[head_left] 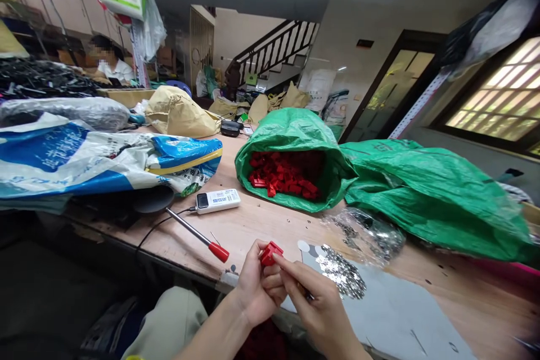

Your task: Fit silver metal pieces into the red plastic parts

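My left hand holds a small red plastic part over the near edge of the wooden table. My right hand meets it from the right, its fingertips pressed against the same part. A pile of small silver metal pieces lies just right of my hands on a grey sheet. Further back an open green bag lies on its side, full of the same red parts.
A second green bag stretches to the right. A red-tipped metal rod, a white device with a cable and a blue-and-white sack lie to the left. A clear bag of metal pieces sits behind the pile. A person sits far back left.
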The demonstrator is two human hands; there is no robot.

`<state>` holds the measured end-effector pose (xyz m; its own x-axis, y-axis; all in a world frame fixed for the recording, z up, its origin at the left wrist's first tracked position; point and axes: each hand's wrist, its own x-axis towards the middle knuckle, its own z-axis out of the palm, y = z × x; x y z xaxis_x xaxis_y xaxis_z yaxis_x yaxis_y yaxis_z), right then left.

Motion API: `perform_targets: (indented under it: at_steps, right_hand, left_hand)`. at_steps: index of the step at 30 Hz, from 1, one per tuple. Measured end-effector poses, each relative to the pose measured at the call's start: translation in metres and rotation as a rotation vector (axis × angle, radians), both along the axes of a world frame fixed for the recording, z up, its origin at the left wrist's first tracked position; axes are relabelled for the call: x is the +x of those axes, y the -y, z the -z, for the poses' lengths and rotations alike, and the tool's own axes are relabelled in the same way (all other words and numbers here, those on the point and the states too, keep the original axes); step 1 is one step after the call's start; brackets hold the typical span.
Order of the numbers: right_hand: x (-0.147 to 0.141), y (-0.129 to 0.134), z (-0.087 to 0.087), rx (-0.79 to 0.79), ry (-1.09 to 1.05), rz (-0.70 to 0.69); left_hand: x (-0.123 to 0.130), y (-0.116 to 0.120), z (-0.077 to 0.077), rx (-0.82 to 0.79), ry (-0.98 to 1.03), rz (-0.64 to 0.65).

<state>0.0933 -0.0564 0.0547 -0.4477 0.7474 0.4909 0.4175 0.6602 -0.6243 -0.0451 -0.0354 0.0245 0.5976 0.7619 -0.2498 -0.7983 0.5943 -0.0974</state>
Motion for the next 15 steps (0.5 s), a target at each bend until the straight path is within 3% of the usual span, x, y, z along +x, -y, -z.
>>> perform_targets:
  at_steps: [7,12,15]
  right_hand:
    - [0.001,-0.005,-0.008,-0.020,0.057,0.093]
    - [0.005,-0.008,-0.011,0.031,0.071,0.026]
    - [0.016,-0.016,-0.002,0.054,0.100,-0.019]
  left_hand:
    - [0.002,-0.001,0.005,0.040,0.095,0.076]
    - [0.003,-0.002,0.006,0.001,0.078,0.034]
    - [0.003,-0.004,0.009,0.049,0.131,0.067]
